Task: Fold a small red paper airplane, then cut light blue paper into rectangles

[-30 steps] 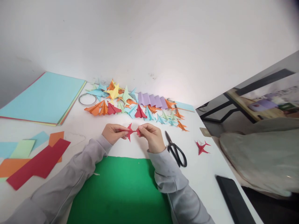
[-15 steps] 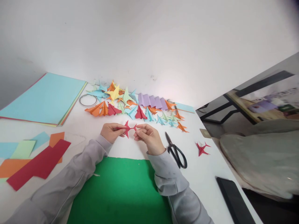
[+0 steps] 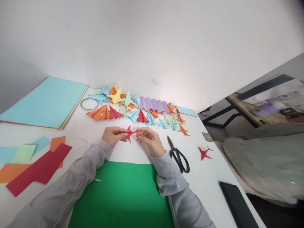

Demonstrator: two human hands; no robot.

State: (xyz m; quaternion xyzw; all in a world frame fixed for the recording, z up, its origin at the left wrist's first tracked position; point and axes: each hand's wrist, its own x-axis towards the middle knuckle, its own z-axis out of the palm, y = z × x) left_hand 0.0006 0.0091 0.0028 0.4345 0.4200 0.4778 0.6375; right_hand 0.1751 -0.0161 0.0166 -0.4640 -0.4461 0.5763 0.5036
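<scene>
A small red folded paper plane (image 3: 129, 133) is held level between my two hands, above the white table. My left hand (image 3: 114, 135) pinches its left end, hiding that part. At the narrow tail on the other end, the fingertips of my right hand (image 3: 151, 140) are closed on the paper. Just right of that hand lie black-handled scissors (image 3: 177, 154), their blades pointing away. Another red paper plane (image 3: 204, 153) rests farther right on the table.
Many coloured folded planes (image 3: 116, 96) and a purple pleated paper (image 3: 154, 104) line the wall. Large paper sheets (image 3: 47, 101) and a ring (image 3: 89, 103) lie back left. Loose paper strips (image 3: 40, 167) are left, a green mat (image 3: 123, 196) in front, a black phone-like slab (image 3: 237, 204) right.
The fingers of my right hand have shifted slightly at the plane's tail. My left hand keeps its pinch. The whole view has moved a little.
</scene>
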